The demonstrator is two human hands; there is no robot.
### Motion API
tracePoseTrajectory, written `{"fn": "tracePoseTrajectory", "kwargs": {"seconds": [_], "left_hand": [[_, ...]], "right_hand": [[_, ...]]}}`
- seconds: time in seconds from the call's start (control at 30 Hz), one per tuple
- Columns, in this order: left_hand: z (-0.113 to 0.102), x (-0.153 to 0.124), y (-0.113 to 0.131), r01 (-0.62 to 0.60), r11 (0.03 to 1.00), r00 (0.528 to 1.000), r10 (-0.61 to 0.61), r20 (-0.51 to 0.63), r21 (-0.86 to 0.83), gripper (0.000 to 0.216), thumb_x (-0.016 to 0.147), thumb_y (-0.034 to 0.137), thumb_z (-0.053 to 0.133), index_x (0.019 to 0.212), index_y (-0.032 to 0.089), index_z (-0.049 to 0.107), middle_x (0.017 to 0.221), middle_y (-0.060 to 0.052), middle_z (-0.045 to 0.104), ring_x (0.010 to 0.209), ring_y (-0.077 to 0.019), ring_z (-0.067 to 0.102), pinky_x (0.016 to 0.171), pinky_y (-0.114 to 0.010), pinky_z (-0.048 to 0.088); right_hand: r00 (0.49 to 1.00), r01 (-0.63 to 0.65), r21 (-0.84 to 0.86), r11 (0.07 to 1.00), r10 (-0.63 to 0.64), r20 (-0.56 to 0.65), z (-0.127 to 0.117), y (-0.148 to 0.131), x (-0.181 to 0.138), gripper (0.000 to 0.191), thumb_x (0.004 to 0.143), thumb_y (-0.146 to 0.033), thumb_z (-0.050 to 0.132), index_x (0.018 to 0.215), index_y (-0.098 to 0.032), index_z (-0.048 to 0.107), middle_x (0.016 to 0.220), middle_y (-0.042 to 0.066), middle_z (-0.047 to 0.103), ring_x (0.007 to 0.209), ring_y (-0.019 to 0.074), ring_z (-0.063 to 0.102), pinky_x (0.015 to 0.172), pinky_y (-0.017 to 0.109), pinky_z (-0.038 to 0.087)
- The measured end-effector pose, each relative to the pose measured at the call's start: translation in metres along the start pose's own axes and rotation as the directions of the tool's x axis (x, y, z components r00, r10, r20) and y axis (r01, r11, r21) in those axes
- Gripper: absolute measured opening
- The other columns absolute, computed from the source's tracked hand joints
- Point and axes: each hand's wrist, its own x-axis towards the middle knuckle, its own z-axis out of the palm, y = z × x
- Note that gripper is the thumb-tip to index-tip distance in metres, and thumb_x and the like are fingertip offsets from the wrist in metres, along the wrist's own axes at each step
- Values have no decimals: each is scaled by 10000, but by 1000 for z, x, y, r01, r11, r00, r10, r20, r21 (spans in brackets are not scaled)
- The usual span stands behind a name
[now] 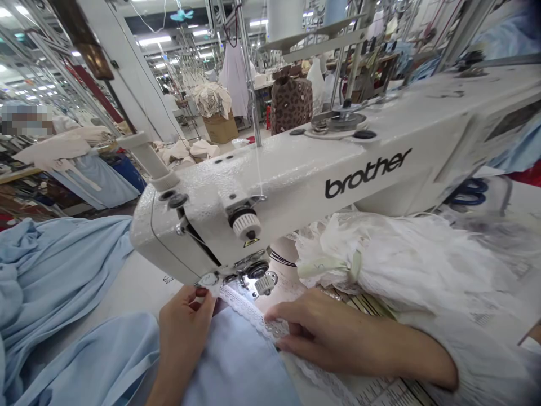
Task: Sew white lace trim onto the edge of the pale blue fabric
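White scalloped lace trim (249, 313) meets the steel presser foot (256, 276) of our white Brother sewing machine (270, 192); our left hand (183, 332) pinches it, our right hand (338, 338), open, presses it flat on pale blue fabric (236, 361).

Factory hall, long rows of fluorescent ceiling lights (154, 40) at 11 o'clock. White square column (135, 73) at 10 o'clock. Cardboard box (220, 128) on pale floor (253, 134) at 11 o'clock, heaped with patterned cloth (212, 100). White garment (234, 70) hangs behind it. Leopard-print bag (291, 104) at 12 o'clock.
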Motion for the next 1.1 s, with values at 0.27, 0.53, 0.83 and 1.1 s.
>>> {"fn": "tracePoseTrajectory", "kwargs": {"seconds": [0.27,0.53,0.83,1.1], "left_hand": [[1,-1,-8,-22,999,1000,22,-11,-27,374,592,613,543,621,245,603,498,12,625,563,-228,632,587,-328,420],[5,-3,-8,-64,996,997,60,-56,-62,387,578,616,603,670,241,638,802,2,722,684,-216,684,665,-327,468],[4,-3,-7,-109,993,993,106,-59,-46,357,605,590,603,668,244,659,721,12,705,597,-187,657,569,-294,458],[7,-2,-9,-173,984,984,171,-55,-30,349,637,580,609,674,237,661,659,29,676,536,-162,623,541,-283,448]], "right_hand": [[998,16,-13,1000,-15,54,-6,-5,-2,286,887,-216,619,1172,-197,633,667,-35,569,633,126,513,669,252,371],[998,35,-28,999,-33,58,-10,-2,-5,350,869,-186,595,1216,-224,623,723,-3,605,734,163,559,721,259,399],[995,51,-27,998,-48,88,-15,-5,-5,356,852,-135,570,1192,-215,639,628,-54,516,627,124,518,683,248,379],[996,63,-30,998,-60,71,-13,-3,-6,328,845,-141,566,1156,-208,649,639,-50,538,627,123,525,673,250,376]]}}
